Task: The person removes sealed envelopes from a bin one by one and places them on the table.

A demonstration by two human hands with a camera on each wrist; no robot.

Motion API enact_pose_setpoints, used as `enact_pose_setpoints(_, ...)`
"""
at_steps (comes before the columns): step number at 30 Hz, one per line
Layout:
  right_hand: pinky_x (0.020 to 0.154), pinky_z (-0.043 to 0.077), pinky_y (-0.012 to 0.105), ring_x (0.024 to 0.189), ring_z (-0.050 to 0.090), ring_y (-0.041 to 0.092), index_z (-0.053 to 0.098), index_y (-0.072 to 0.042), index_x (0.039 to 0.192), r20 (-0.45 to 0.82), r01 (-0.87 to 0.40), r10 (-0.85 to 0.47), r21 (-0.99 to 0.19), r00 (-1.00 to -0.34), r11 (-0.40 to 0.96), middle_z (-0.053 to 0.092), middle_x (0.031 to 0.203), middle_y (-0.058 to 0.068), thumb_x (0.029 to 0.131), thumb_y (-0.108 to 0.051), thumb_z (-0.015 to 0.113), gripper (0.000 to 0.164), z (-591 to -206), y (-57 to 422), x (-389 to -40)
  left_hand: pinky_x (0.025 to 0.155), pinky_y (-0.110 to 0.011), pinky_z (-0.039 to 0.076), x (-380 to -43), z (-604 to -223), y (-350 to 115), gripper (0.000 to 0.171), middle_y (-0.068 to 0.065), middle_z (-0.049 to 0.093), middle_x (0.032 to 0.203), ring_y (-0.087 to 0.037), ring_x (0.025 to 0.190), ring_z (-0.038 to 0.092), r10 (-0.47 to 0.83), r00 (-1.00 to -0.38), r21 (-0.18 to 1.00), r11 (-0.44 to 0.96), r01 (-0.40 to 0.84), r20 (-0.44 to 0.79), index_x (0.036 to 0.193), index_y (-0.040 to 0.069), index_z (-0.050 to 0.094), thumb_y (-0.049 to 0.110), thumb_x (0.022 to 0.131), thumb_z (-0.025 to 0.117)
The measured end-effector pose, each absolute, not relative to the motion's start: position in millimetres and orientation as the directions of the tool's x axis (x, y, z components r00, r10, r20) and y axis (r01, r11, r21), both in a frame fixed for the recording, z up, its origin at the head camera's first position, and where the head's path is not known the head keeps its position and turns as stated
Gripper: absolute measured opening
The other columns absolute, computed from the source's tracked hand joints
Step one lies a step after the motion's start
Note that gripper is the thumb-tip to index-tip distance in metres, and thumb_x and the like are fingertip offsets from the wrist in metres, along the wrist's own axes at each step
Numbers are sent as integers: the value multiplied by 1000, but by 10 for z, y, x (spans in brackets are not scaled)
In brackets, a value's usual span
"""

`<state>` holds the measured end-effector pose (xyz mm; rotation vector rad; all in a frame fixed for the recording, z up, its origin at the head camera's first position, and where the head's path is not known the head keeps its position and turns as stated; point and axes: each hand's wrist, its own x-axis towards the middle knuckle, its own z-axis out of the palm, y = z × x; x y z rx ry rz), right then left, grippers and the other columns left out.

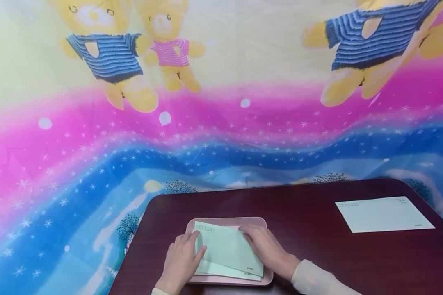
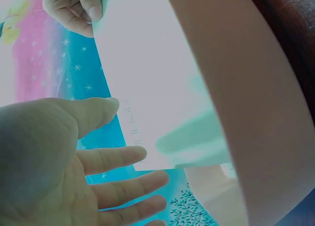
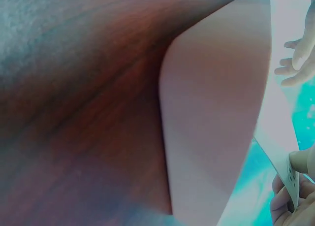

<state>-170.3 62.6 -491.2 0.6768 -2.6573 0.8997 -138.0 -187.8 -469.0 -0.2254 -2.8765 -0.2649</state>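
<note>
A pale green envelope [image 1: 229, 248] with a row of small printed boxes lies tilted over a pink tray [image 1: 229, 221]. Beneath it, the edge of another envelope [image 1: 221, 271] shows inside the tray. My right hand [image 1: 267, 248] pinches the upper envelope at its right side, thumb on top and fingers curled below, as the right wrist view shows. On the opposite side, my left hand [image 1: 181, 259] is beside the envelope's boxed end. Its fingers [image 2: 118, 154] are straight and spread in the left wrist view; whether they touch the paper is hard to tell.
Another envelope [image 1: 387, 215] lies flat at the right of the dark wooden table [image 1: 299, 217]. Behind the table hangs a colourful cloth [image 1: 221, 114] printed with teddy bears and snowflakes.
</note>
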Motion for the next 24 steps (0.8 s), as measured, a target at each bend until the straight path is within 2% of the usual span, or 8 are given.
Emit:
enact_pose_setpoints(7, 77, 57, 29, 100, 71, 11, 75, -18, 111, 384, -499, -332, -521, -861, 692, 76, 108, -4, 96, -7, 65, 21, -4821, 653, -1688, 81, -52, 53, -1367, -4639, -1898, 44, -11, 71, 120, -33, 111, 65, 131, -960, 172, 969, 177, 248, 125, 10, 68, 36, 90, 74)
enact_pose_setpoints(14, 91, 57, 39, 115, 68, 18, 74, -20, 117, 385, -482, -307, -539, -870, 691, 75, 118, -4, 96, -5, 66, 28, -4719, 694, -1684, 81, -51, 53, -1357, -4590, -1913, 44, -12, 71, 121, -34, 112, 65, 139, -954, 171, 967, 189, 267, 126, 11, 67, 35, 91, 73)
enact_pose_setpoints(16, 94, 57, 41, 115, 69, 19, 74, -21, 119, 382, -470, -293, -548, -876, 692, 75, 118, -3, 95, -4, 66, 30, -4690, 710, -1684, 81, -51, 53, -1357, -4583, -1915, 44, -13, 70, 122, -34, 113, 64, 139, -953, 172, 967, 190, 270, 127, 11, 66, 36, 91, 73)
enact_pose_setpoints(24, 79, 57, 31, 92, 69, 12, 76, -19, 115, 384, -435, -249, -542, -889, 719, 75, 101, -3, 94, -4, 69, 26, -4590, 781, -1693, 82, -51, 53, -1369, -4564, -1910, 46, -13, 71, 122, -34, 113, 64, 143, -944, 161, 967, 197, 297, 129, 10, 66, 37, 92, 71)
